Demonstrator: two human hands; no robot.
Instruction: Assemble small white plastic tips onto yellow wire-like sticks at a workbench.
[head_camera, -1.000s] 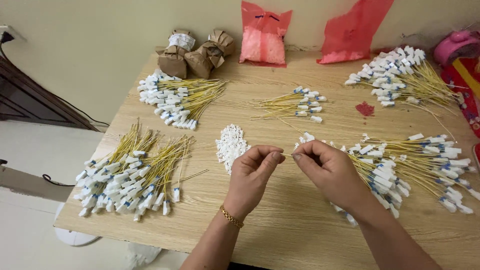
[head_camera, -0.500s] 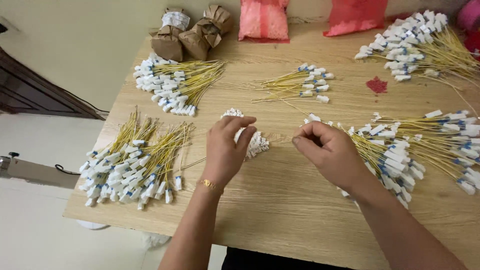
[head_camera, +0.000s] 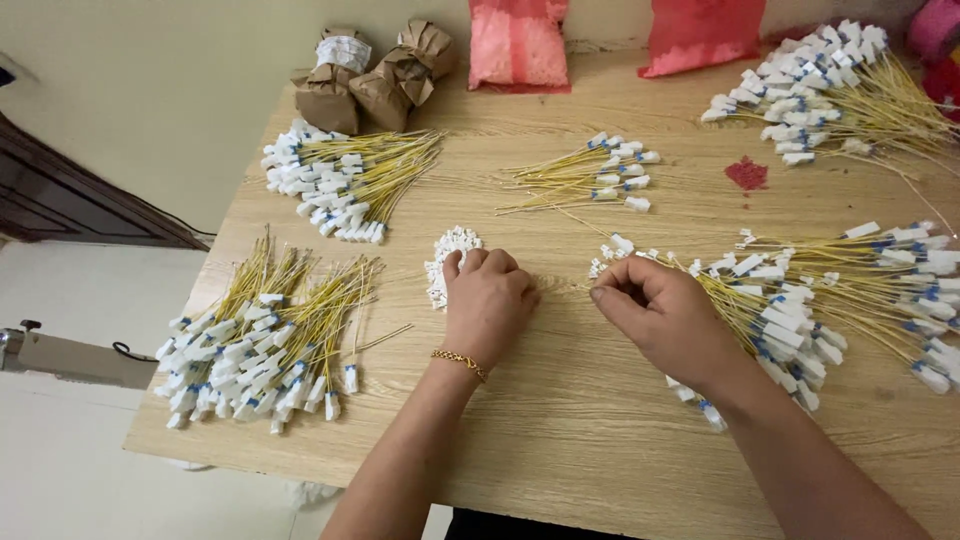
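My left hand (head_camera: 487, 300) rests knuckles-up on the wooden table (head_camera: 560, 430), fingertips curled onto a small heap of tiny white plastic pieces (head_camera: 447, 256); what the fingers pinch is hidden. A gold bracelet circles that wrist. My right hand (head_camera: 668, 318) lies to the right with thumb and fingers pinched together beside a big fan of yellow wires with white-and-blue connectors (head_camera: 840, 295). It seems to hold one thin yellow wire, but that is hard to make out.
More bundles of yellow wires with white connectors lie at front left (head_camera: 265, 340), back left (head_camera: 345, 180), centre back (head_camera: 595, 178) and far right (head_camera: 840, 95). Brown paper packets (head_camera: 375, 75) and two pink bags (head_camera: 518, 45) stand at the back edge. A red scrap (head_camera: 747, 174) lies nearby.
My left hand has moved left from beside my right hand onto the white heap. The right hand stayed by the wire fan. The view shifted closer.
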